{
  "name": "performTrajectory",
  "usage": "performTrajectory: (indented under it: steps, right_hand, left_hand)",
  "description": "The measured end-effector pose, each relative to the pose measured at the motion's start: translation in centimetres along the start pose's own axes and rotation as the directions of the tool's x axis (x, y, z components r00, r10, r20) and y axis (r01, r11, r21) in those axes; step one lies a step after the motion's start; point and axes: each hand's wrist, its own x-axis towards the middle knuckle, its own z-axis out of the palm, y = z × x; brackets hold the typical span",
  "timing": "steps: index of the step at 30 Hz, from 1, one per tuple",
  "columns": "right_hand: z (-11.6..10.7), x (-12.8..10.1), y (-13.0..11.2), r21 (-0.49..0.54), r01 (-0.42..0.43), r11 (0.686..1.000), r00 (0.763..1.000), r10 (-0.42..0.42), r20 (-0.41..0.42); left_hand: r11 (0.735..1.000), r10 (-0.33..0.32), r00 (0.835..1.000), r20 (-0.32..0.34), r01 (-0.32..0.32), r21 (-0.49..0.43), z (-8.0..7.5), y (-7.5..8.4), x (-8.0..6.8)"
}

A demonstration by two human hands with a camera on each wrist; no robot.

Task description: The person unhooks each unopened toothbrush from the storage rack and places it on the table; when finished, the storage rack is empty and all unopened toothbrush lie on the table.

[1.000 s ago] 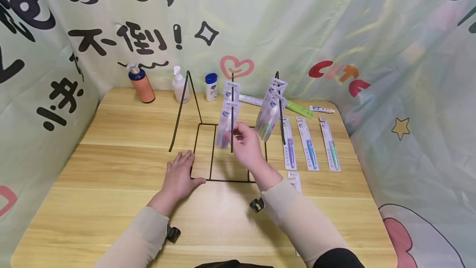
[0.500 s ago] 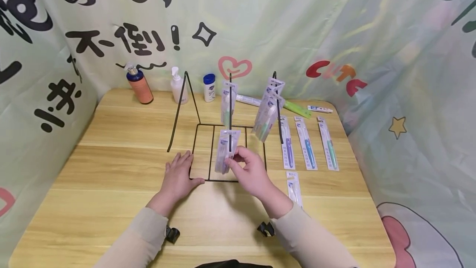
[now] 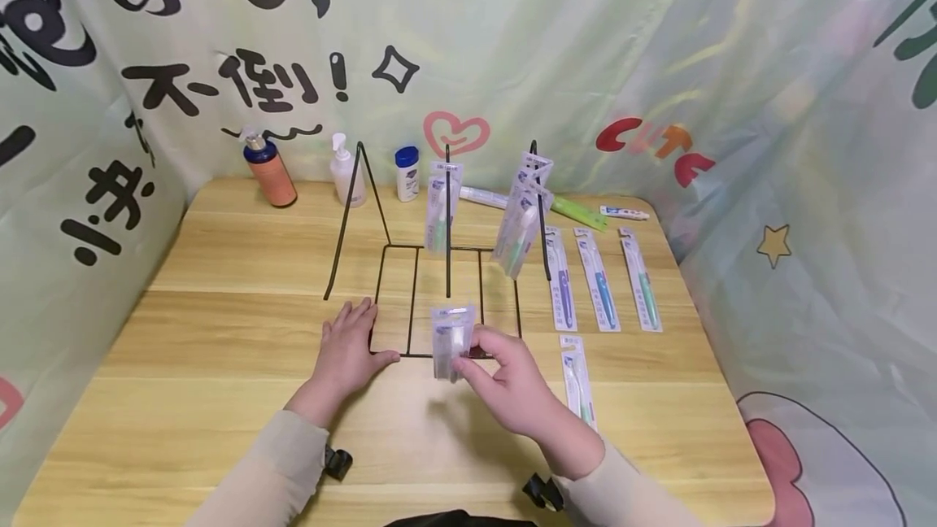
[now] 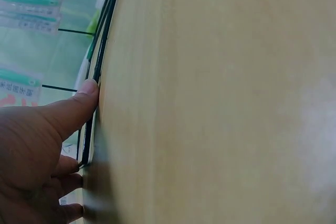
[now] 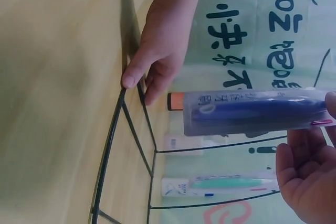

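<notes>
My right hand [image 3: 512, 385] pinches a packaged toothbrush [image 3: 450, 340] by its side, in front of a black wire rack [image 3: 448, 275] and apart from its prongs. In the right wrist view this toothbrush has a dark blue-purple handle inside clear plastic. My left hand [image 3: 340, 348] lies at the rack's front left corner with fingers spread. Its thumb [image 4: 86, 95] presses on the base wire in the left wrist view. A green-handled toothbrush pack [image 3: 437, 214] hangs on the middle prong, and several packs [image 3: 521, 222] hang on the right prong. Nothing hangs on the left prong.
Right of the rack lie toothbrush packs with purple [image 3: 564, 291], blue [image 3: 603, 291] and green [image 3: 644, 291] handles, and another pack [image 3: 577, 376] nearer. Behind stand an orange pump bottle [image 3: 274, 179], a white pump bottle [image 3: 346, 179] and a blue-capped bottle [image 3: 407, 179].
My right hand has drawn the toothbrush pack forward along the middle prong and off its front end, toward me. One pack stays behind on that prong. My left hand keeps its place.
</notes>
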Motion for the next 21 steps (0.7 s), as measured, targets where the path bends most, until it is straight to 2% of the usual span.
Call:
performTrajectory:
  steps: [2,5,8,12,14,16,17,18,21]
  right_hand:
    - [-0.6,-0.9,-0.1,0.005,0.049,0.999,0.999,-0.049,-0.017]
    - [-1.9,-2.7,0.0,-0.024,0.116,0.993,0.989,-0.118,-0.087]
    - [-4.2,-5.2,0.1,-0.064,0.104,0.993,0.982,-0.112,-0.149]
    - [-7.9,-8.6,0.3,-0.152,-0.063,0.986,0.984,0.036,-0.175]
    - [-9.9,-10.0,0.8,-0.197,-0.181,0.964,0.972,0.145,-0.183]
    - [-11.7,-11.2,1.7,-0.223,-0.317,0.922,0.940,0.273,-0.206]
    - [-12.6,-11.8,2.2,-0.234,-0.387,0.892,0.915,0.340,-0.219]
    - [-13.4,-12.3,2.8,-0.245,-0.458,0.855,0.884,0.408,-0.229]
    - [-15.2,-13.5,4.8,-0.273,-0.636,0.722,0.771,0.590,-0.239]
  left_hand:
    - [1.000,0.005,1.000,0.001,-0.005,0.001,0.1,-0.1,0.0]
    - [1.000,0.008,1.000,0.005,-0.008,-0.002,0.1,-0.2,0.0]
    - [1.000,0.006,1.000,0.009,-0.006,-0.012,0.2,-0.2,0.0]
    - [1.000,-0.003,1.000,0.017,0.003,-0.025,0.2,-0.3,-0.1]
    - [1.000,-0.006,1.000,0.019,0.007,-0.030,0.2,-0.3,-0.1]
    - [0.999,-0.004,1.000,0.016,0.005,-0.032,0.1,-0.2,-0.1]
    - [0.999,-0.002,1.000,0.014,0.002,-0.033,0.1,-0.2,-0.1]
    - [0.999,-0.001,1.000,0.015,0.002,-0.036,0.2,-0.1,0.0]
    - [1.000,0.006,1.000,0.013,-0.005,-0.029,0.0,-0.1,0.0]
